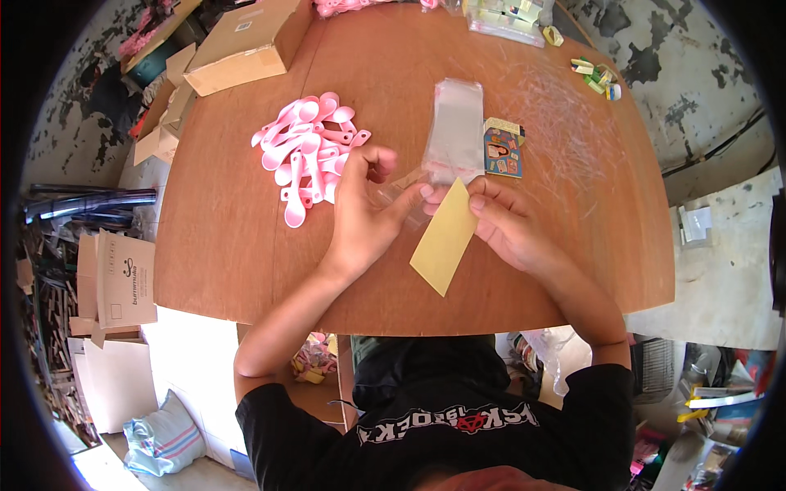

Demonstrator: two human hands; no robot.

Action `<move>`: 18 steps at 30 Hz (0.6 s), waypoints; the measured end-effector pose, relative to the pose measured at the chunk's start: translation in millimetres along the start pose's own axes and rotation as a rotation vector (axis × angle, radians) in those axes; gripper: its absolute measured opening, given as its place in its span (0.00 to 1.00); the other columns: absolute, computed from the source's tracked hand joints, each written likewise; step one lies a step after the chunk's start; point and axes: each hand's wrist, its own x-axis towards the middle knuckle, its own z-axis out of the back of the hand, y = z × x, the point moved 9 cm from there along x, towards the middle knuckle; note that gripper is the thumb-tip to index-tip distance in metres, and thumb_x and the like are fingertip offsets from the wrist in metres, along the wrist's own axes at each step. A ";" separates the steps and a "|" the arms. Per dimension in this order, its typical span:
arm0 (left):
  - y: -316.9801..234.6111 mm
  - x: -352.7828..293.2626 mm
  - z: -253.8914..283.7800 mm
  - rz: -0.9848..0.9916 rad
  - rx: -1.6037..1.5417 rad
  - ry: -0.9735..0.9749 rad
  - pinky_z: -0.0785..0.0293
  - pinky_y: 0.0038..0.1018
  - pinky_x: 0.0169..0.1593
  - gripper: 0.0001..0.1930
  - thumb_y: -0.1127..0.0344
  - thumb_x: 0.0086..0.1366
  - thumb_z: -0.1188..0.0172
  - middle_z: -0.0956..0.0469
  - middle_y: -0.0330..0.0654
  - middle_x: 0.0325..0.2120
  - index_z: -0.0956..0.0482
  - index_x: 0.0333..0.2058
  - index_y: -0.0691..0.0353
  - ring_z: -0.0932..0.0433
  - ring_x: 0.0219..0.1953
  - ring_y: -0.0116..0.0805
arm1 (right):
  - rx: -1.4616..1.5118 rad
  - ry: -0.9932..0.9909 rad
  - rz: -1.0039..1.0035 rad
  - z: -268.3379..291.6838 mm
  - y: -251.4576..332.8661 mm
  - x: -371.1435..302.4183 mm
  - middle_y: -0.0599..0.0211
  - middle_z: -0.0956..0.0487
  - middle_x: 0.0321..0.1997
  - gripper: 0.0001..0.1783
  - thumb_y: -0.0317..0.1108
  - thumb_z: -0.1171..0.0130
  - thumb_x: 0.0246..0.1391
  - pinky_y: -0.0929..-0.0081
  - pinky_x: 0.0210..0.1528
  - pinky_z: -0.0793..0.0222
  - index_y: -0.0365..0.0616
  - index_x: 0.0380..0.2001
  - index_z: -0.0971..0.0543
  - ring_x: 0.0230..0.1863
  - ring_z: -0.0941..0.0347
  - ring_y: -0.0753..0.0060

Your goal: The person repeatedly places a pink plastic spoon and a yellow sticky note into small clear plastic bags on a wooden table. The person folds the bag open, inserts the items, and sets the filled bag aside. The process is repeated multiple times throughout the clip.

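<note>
My right hand (503, 221) pinches a yellow card (446, 241) near its upper corner; the card hangs tilted above the table's near side. Beside it, my left hand (368, 204) has its thumb stretched toward the card and its index finger curled. A thin clear plastic bag (395, 192) shows at the left thumb, partly hidden by the hand. Just beyond both hands lies a stack of clear plastic bags (457, 123). A small blue printed card (503, 157) lies to the right of the stack. Left of my left hand is a pile of pink plastic spoons (307, 151).
Thin clear plastic strips (565, 123) are scattered over the right of the wooden table (368, 307). A closed cardboard box (246, 49) stands at the far left. Tape rolls (598, 78) and a clear plastic package (508, 24) lie at the far right.
</note>
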 end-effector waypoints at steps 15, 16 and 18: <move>11.5 -4.2 -30.0 0.338 -0.605 0.260 0.23 0.23 0.50 0.17 0.76 0.65 0.39 0.17 0.47 0.43 0.27 0.52 0.71 0.19 0.45 0.27 | -0.594 -0.441 0.585 18.9 84.9 -36.5 0.72 0.22 0.36 0.08 0.30 0.46 0.65 0.82 0.40 0.31 0.37 0.41 0.24 0.37 0.28 0.84; 14.5 -6.9 -32.5 0.381 -0.598 0.274 0.23 0.22 0.49 0.18 0.76 0.64 0.38 0.17 0.47 0.42 0.26 0.52 0.71 0.19 0.44 0.26 | -0.719 -0.565 0.736 20.2 99.2 -46.9 0.73 0.22 0.34 0.07 0.29 0.45 0.64 0.85 0.36 0.32 0.36 0.40 0.23 0.34 0.29 0.87; 14.2 -8.5 -35.4 0.402 -0.565 0.317 0.23 0.23 0.49 0.18 0.77 0.64 0.39 0.17 0.47 0.42 0.26 0.52 0.71 0.19 0.44 0.27 | -0.703 -0.616 0.755 27.1 99.5 -50.7 0.74 0.22 0.33 0.07 0.29 0.44 0.64 0.86 0.36 0.32 0.36 0.40 0.23 0.34 0.30 0.88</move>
